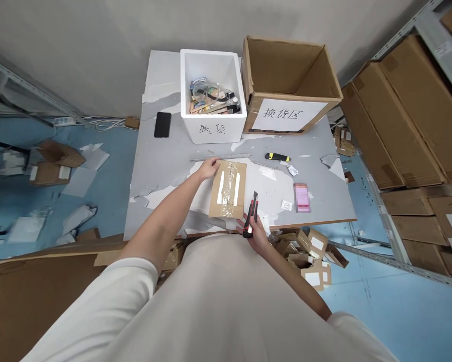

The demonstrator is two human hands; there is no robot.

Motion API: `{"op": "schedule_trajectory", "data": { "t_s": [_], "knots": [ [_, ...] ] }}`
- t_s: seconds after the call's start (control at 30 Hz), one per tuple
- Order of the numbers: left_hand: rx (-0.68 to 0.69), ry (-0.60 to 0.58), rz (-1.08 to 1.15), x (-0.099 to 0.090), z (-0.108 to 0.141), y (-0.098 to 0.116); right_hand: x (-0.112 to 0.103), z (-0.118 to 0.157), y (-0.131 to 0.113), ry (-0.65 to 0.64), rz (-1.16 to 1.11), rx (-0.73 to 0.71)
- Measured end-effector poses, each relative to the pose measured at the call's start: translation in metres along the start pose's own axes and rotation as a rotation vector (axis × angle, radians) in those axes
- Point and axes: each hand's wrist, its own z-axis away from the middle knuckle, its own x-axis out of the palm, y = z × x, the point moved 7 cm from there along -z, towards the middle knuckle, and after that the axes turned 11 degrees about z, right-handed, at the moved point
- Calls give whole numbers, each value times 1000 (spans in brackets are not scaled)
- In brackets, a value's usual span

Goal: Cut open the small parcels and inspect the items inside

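Observation:
A flat cardboard box point(227, 207) lies on the table near its front edge, with shiny clear tape down its middle and two torn white label strips on top. My left hand point(209, 169) grips the box at its far left corner, fingers closed around the edge. In my right hand point(259, 234) is a black and red utility knife point(251, 215), its tip pointing away from me. That hand is beside the near right corner of the box, and some of its fingers reach towards the box edge. Whether they touch it, I cannot tell.
At the back stand a white foam box point(213, 129) of mixed items and a large open carton point(249, 80). A black phone point(163, 124), a yellow and black cutter point(277, 157), a metal ruler point(220, 157) and a pink packet point(302, 197) lie around. Cartons point(414, 110) fill the right shelf.

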Motion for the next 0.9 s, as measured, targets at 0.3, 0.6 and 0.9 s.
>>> {"op": "schedule_trajectory", "data": {
  "t_s": [0.3,0.6,0.9],
  "knots": [
    [-96,230,265,-44,42,-11,-3,-27,-40,9,142,-112],
    [-161,558,491,-50,177,-32,20,-112,-155,-119,473,-192],
    [-268,520,232,-38,200,-51,36,-132,-164,-151,589,-175]
  ]
}}
